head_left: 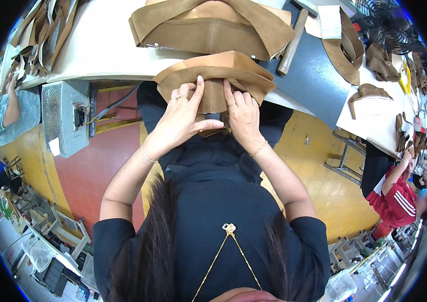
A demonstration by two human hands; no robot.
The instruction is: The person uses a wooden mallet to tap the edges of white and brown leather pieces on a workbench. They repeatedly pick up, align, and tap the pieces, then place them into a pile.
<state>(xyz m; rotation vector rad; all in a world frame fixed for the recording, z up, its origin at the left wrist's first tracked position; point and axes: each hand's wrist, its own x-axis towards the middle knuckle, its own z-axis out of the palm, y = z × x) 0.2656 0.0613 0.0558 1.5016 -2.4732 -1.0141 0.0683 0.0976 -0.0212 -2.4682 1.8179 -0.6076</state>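
Observation:
At the near edge of the table I hold a brown leather piece [213, 76], curved, with a seam down its middle and a paler inner side showing along the top. My left hand [186, 108] grips its left part, index finger along the leather and thumb stretched toward the middle. Opposite it, my right hand [243, 110] has its index finger on the leather and the other fingers bent against it. The fingertips behind the fold are hidden. Just beyond lies a larger stack of brown leather pieces [193, 39], touching or nearly touching the held one.
A hammer [292, 43] with a wooden handle rests on a dark grey board [314, 75]. More leather pieces [47, 35] hang at the far left; others [369, 98] lie on the right. A black fan [387, 22], a metal box [65, 118] and two other people are around.

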